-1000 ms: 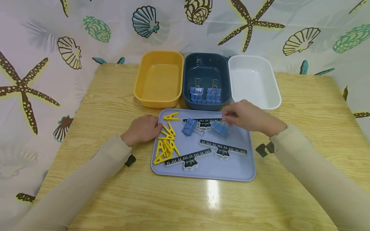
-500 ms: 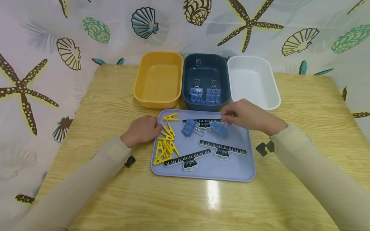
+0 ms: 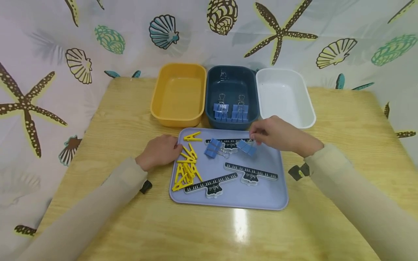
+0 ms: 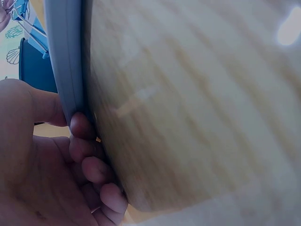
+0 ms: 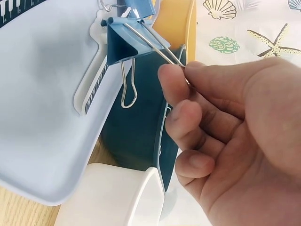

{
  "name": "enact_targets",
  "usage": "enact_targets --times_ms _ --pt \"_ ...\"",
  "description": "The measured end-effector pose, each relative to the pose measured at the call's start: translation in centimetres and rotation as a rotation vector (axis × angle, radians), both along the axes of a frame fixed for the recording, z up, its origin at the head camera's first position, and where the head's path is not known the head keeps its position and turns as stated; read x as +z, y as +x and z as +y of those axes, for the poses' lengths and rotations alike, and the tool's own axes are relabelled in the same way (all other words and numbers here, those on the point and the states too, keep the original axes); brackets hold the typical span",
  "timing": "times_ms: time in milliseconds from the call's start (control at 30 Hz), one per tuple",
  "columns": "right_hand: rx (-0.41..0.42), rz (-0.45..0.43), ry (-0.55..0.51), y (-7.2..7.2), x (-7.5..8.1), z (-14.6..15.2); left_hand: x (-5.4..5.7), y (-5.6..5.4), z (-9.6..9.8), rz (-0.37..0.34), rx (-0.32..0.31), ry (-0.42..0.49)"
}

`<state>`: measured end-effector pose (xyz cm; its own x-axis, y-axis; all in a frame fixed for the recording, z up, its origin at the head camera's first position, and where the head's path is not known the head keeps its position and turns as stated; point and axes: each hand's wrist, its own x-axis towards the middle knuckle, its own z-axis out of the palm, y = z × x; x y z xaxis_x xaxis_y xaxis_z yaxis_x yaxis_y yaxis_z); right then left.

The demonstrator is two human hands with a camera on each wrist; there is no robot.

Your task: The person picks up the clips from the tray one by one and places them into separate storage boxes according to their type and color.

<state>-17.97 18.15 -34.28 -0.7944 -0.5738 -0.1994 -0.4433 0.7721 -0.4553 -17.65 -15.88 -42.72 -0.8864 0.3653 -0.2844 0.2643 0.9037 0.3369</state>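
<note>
My right hand (image 3: 279, 134) pinches a blue binder clip (image 3: 246, 147) by one wire handle, between thumb and forefinger. In the right wrist view this binder clip (image 5: 134, 40) hangs over the tray, its other handle pointing down. My left hand (image 3: 160, 152) grips the left rim of the lilac tray (image 3: 258, 199). The left wrist view has the thumb over the rim and the fingertips (image 4: 96, 169) curled at its underside. A second blue binder clip (image 3: 212, 148) lies on the tray, partly over a piano-keyboard clip (image 3: 228, 141). Yellow clothespins (image 3: 187, 172) are heaped along the tray's left side.
Two more keyboard clips, one at the right (image 3: 250, 173) and one lower left (image 3: 212, 185), lie on the tray. Behind it stand a yellow bin (image 3: 177, 121), a dark blue bin (image 3: 232, 125) holding several blue binder clips (image 3: 240, 112), and a white bin (image 3: 310, 112).
The head view has tilted a little, so everything sits slightly lower in it. Both hands keep their holds, with hardly any movement over the tray.
</note>
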Motion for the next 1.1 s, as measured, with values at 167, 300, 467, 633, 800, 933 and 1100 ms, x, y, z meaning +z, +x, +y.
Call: enact_targets --times_ms 167,300,467,633,800,933,1100 --pt "-0.004 0.002 0.001 0.2 0.0 0.0 -0.3 0.2 0.0 0.017 -0.006 0.004" --pt "0.002 0.018 0.004 0.2 0.1 0.1 -0.3 0.2 0.1 0.023 -0.015 0.016" --pt "0.013 0.031 -0.007 0.1 0.2 0.2 -0.3 0.1 0.0 0.031 -0.015 0.009" --pt "0.004 0.011 -0.013 0.0 0.6 -0.1 -0.4 0.1 -0.2 0.031 -0.009 -0.003" --pt "0.000 0.003 -0.020 0.0 0.7 -0.2 -0.4 0.2 -0.2 0.019 -0.003 -0.001" --pt "-0.011 0.012 -0.016 -0.1 0.8 -0.2 -0.5 0.2 -0.2 0.023 -0.009 0.002" --pt "-0.009 0.023 -0.021 -0.3 1.0 -0.4 -0.4 0.2 -0.2 0.038 -0.007 0.003"
